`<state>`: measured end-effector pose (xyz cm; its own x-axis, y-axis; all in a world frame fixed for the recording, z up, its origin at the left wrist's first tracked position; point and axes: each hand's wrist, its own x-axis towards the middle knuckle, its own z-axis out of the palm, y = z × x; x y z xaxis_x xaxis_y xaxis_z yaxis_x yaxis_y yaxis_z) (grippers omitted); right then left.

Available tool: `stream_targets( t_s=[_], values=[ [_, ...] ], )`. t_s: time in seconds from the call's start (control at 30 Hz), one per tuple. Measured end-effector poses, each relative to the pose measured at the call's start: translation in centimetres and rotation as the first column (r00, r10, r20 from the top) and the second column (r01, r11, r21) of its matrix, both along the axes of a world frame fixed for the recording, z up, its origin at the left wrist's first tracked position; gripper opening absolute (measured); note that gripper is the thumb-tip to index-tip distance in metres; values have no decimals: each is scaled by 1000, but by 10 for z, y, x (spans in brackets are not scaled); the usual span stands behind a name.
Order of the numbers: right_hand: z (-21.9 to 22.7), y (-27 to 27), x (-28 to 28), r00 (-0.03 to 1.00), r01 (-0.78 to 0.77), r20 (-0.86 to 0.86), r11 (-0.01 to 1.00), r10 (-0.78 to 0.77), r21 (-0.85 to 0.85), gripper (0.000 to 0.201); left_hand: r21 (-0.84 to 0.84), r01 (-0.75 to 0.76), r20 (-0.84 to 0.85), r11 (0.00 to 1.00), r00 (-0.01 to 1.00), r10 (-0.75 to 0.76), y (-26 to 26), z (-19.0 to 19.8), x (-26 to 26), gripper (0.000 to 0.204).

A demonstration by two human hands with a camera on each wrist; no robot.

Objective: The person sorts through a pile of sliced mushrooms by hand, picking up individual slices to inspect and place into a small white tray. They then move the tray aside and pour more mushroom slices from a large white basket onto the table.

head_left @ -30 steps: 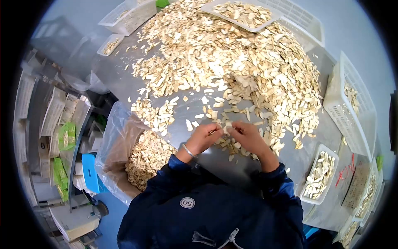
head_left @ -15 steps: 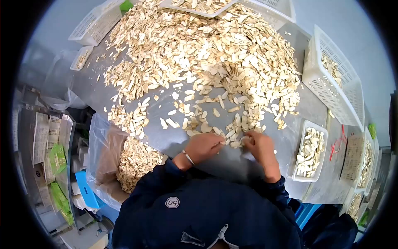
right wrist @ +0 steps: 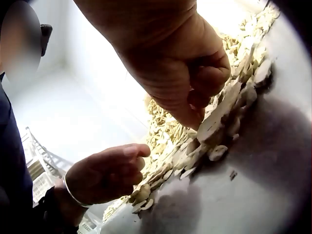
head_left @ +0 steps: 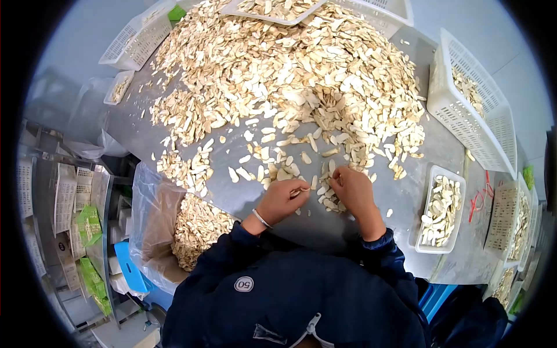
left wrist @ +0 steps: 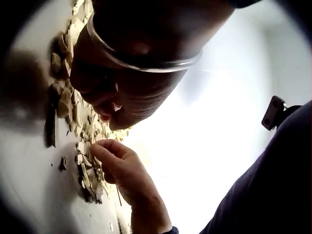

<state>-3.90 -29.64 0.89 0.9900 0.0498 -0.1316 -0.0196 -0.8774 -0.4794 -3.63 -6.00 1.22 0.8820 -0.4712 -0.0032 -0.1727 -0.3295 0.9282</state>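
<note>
Pale dried slices [head_left: 284,64] cover the metal table [head_left: 249,200] in a broad heap, with loose ones in front of the hands. The left hand [head_left: 281,202], wearing a bracelet, has curled fingers pinching what looks like a small slice [head_left: 296,192]. To its right, the right hand [head_left: 355,191] bends down over a small cluster of slices [head_left: 329,200]. In the right wrist view, that hand's [right wrist: 180,68] thumb and fingertips pinch at the edge of a large slice [right wrist: 219,114]; the left hand [right wrist: 107,173] hovers apart from it.
A bag-lined box [head_left: 159,232] of slices stands at the left below the table edge. On the right are a small white tray [head_left: 426,232] of slices, a tall white basket [head_left: 464,124] and red string [head_left: 478,200]. Another tray [head_left: 278,17] rests on the heap's back.
The head view has swung, shifting the table leftward and down from the first frame. Since half a second ago, the right hand has moved forward onto the cluster; the left hand has moved slightly forward.
</note>
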Motion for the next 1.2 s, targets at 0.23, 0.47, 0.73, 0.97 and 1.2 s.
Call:
stream_targets(
  t_s=[0.23,0.47,0.73,0.97,1.2],
  values=[
    [0,10,-5,982,86,177,993,-70,-82,28,-152,10,-249,988,967,-49,-11,-5,1,26],
    [-4,3,-3,967,182,159,976,-200,119,22,-403,-155,-609,902,782,-137,-9,-19,-5,32],
    [24,-10,-26,973,202,-220,701,-66,683,24,-472,-267,-738,840,641,-211,-27,-10,-3,23],
    [45,-36,-56,998,53,-54,977,-42,207,26,-649,-282,-701,707,583,-411,-14,-29,0,21],
    [14,-35,-76,999,-7,52,981,-3,196,24,-480,-293,-775,826,583,-243,-24,-1,-6,23]
  ],
)
